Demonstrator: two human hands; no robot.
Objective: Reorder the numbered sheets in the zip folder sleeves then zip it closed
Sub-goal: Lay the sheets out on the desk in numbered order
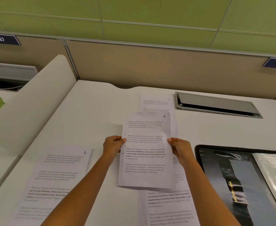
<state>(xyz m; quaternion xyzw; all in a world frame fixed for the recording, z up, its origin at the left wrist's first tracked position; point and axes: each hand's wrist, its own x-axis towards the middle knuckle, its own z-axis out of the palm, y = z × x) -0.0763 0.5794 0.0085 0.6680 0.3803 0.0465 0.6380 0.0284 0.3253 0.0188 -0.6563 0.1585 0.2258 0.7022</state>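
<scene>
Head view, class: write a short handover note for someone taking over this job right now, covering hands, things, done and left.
Left hand and right hand each pinch a side edge of sheet 4, held above the desk.
Sheet 8 lies flat on the left. Another sheet lies under sheet 4, its number unreadable.
The zip folder lies open on the right, a clear sleeve showing.
Done: sheets are out on the desk.
Left: put them in order, sleeve them, zip the folder.
</scene>
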